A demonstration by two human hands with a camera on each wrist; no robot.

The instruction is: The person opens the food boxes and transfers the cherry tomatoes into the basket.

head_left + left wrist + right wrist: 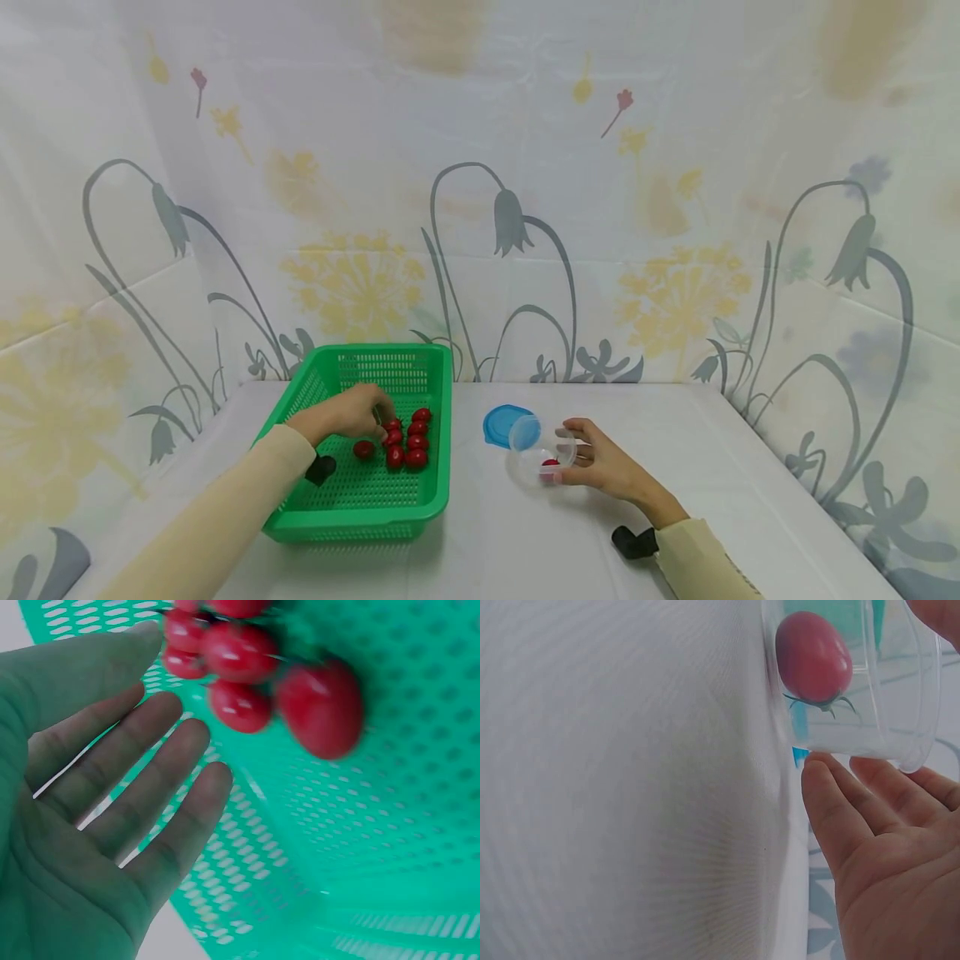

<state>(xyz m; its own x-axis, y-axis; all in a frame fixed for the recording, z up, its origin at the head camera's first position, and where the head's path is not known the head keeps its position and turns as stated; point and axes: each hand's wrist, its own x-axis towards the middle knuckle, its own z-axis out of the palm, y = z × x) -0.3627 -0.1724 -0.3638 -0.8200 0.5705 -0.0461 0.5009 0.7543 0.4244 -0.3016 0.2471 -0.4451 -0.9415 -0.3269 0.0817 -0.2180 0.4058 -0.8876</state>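
Observation:
My left hand (347, 413) reaches down into a green plastic basket (352, 529) that holds several cherry tomatoes (417, 442). In the left wrist view its fingers (150, 780) are straight and spread, and the thumb tip comes right up to the tomato cluster. Nothing shows in the palm. On the right, my right hand (600, 463) holds a small clear plastic container (847, 735) on the table, thumb on one side and fingers on the other. Inside that container lies one cherry tomato (814, 656) with a green stem.
A round blue lid (498, 425) lies on the table behind the clear container, partly overlapped by a translucent round piece (525, 432). White cloth (510, 558) covers the table. A flower-printed curtain (480, 275) hangs behind it and along both sides.

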